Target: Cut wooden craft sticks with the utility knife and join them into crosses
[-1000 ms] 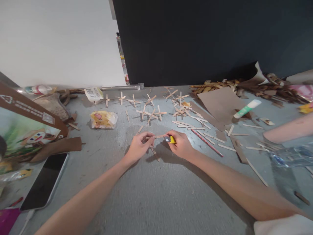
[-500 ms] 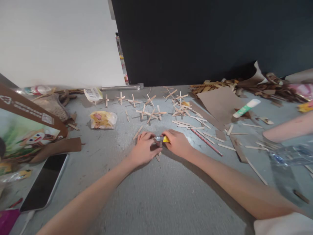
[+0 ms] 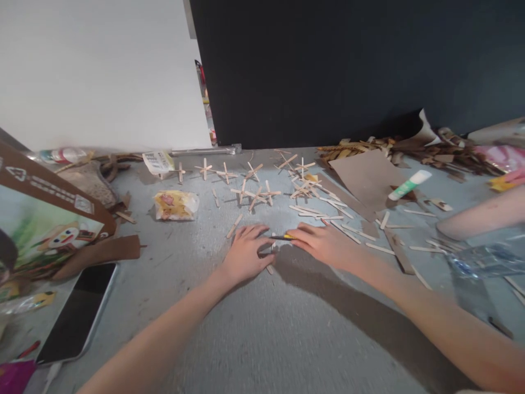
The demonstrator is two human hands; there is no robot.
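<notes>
Right hand (image 3: 324,241) grasps a small yellow-and-dark tool (image 3: 289,236) beside the left hand (image 3: 246,254)

The two hands face each other near the middle of the grey surface (image 3: 229,339), well short of its far edge. The right hand pinches the tool by its yellow part between thumb and fingers, the dark part pointing at the left hand. The left hand rests with fingers spread and bent, thumb apart from them; a wooden stick (image 3: 269,269) shows by its thumb, but whether the hand grips it or only presses on it cannot be told.

A loose stick (image 3: 234,225) lies just beyond the left fingers. Toward the far edge stand star-shaped stick pieces (image 3: 205,168), and more loose sticks (image 3: 307,210) are scattered beyond the right hand. The red tip of a thin rod (image 3: 325,222) pokes out behind that hand.

Toward the left edge are a phone (image 3: 77,312) with a cable plugged in, a printed paper bag (image 3: 61,230) and, farther in, a yellow packet (image 3: 176,206). Toward the far right corner, a green-and-white tube (image 3: 410,185) lies by a brown sheet (image 3: 365,178). Another person's forearm (image 3: 484,213) reaches in over the right edge, near clear plastic (image 3: 488,260).
</notes>
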